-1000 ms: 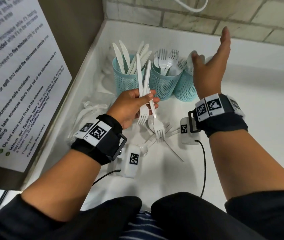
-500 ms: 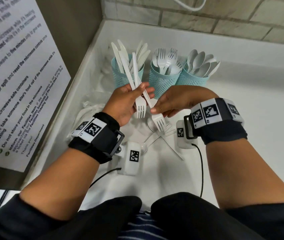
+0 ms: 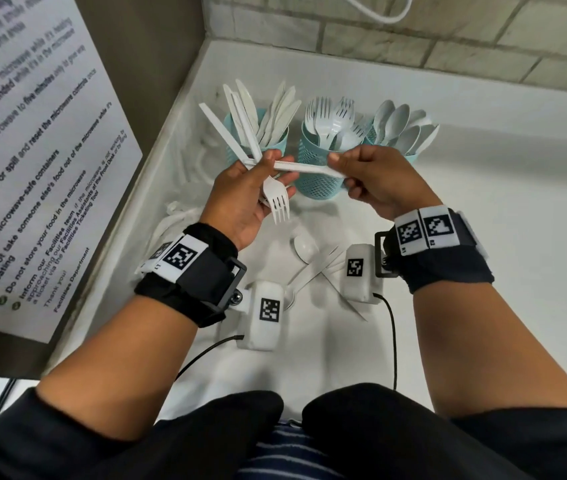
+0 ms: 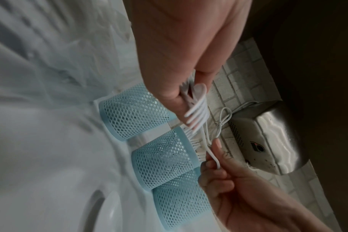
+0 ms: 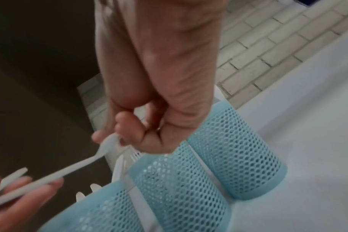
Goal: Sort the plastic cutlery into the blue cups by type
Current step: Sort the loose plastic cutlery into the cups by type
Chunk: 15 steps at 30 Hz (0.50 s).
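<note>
Three blue mesh cups in a row against the wall: left cup (image 3: 240, 140) full of white knives, middle cup (image 3: 316, 168) of forks, right cup (image 3: 413, 155) of spoons. White fork (image 3: 277, 197) tines-down in a bunch with two handles fanned upward. One white handle (image 3: 304, 168) level before the middle cup. Loose white cutlery (image 3: 313, 265) crossed on the counter.

head: overhead, downward | wrists: close, along hands | shared: blue cups (image 3: 316, 168)
</note>
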Available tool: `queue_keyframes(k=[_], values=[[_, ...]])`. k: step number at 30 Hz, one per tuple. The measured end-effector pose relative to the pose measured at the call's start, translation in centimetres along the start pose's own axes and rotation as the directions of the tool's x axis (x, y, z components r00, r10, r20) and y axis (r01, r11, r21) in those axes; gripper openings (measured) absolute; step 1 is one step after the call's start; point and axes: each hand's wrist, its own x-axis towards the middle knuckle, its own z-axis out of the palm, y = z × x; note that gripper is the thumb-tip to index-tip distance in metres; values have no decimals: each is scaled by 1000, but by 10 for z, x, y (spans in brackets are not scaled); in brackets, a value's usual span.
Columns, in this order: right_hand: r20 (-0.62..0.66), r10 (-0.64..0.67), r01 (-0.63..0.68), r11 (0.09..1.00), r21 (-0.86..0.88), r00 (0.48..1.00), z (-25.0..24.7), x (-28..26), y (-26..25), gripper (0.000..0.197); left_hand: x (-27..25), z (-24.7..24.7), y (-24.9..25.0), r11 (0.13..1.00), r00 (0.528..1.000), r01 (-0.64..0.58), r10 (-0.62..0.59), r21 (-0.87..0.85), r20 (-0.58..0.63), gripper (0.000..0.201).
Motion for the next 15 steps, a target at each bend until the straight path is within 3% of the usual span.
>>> queue_keyframes(k=[4,5,7,11,13,15], values=[[-132,-2,58,903,426,991,0,6,-1,20,-1,2,-3,999,999,32,-31,-35,25,9],[-124,-1,67,849,524,992,0,6,-1,22,-1,2,-3,998,999,40,-39,-42,31,9],[-56,-19,50,785,618,998,2,5,-3,8,-2,4,-4,998,998,51,-50,-29,41,10],[81,-46,0,870,492,996,12,-2,-7,12,-5,8,-7,998,996,65,-66,28,65,11],[89,-40,-1,908,420,995,16,-2,-9,16,-7,10,-9,996,995,62,-67,68,73,11],[61,-26,-5,892,451,998,20,-3,-12,19,-7,10,-10,994,997,47,-54,101,63,12]])
